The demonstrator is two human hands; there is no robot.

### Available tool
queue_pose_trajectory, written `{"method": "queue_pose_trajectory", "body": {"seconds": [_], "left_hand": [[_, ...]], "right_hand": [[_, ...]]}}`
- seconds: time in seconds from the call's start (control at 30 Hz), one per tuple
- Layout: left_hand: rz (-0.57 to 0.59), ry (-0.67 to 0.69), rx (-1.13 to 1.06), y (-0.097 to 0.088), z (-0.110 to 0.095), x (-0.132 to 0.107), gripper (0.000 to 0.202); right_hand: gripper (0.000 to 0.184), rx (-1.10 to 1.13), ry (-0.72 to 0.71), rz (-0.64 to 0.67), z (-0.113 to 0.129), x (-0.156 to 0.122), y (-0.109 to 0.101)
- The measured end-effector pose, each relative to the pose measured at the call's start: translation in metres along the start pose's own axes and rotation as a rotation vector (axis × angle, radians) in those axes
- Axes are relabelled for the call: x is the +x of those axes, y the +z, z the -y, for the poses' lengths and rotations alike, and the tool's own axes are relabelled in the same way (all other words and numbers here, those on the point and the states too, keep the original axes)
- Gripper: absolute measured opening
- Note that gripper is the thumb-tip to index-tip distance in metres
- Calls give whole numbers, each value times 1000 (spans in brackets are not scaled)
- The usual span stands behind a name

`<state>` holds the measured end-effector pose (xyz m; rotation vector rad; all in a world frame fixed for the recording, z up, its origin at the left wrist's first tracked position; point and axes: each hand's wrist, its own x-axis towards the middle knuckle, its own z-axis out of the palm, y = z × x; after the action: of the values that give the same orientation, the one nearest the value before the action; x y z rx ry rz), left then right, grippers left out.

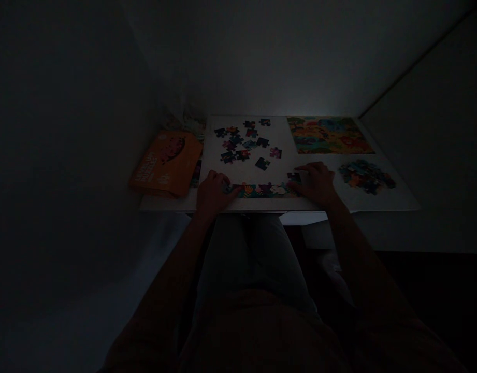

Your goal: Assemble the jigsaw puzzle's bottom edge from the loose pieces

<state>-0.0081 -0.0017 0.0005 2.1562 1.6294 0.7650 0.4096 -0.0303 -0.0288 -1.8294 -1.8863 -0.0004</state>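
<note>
A joined strip of jigsaw puzzle pieces point(264, 190) lies along the near edge of the white table. My left hand point(212, 196) is at its left end, fingers curled round a puzzle piece point(226, 187) and thumb resting by the strip. At the right end, my right hand point(318, 182) has thumb and forefinger on either side of a dark puzzle piece point(293, 177), its thumb touching the strip. Beyond the hands, several loose pieces point(243, 145) are scattered. The scene is very dim, so fingertip contact is hard to make out.
An orange puzzle box point(166, 163) lies at the table's left, over some printed sheets or pieces. A colourful animal picture point(329, 134) lies at the back right. Nearer, a heap of pieces point(365, 176) sits by the right edge. A pale wall point(261, 62) stands behind the table.
</note>
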Motion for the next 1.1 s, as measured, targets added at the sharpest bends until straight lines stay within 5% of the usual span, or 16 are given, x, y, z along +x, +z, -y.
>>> {"method": "queue_pose_trajectory", "body": {"seconds": [0.43, 0.6, 0.8, 0.93, 1.1], "left_hand": [[-12, -114, 48, 5, -32, 11, 48], [-59, 21, 24, 13, -40, 82, 33], [126, 73, 195, 37, -53, 175, 55], [137, 67, 269, 49, -60, 194, 57], [144, 22, 93, 51, -64, 201, 46]], "right_hand": [[64, 3, 102, -65, 3, 2, 0], [61, -9, 120, -83, 7, 3, 4], [61, 25, 120, -100, 8, 4, 7], [57, 23, 130, -89, 10, 4, 6], [57, 21, 128, -67, 11, 5, 6]]}}
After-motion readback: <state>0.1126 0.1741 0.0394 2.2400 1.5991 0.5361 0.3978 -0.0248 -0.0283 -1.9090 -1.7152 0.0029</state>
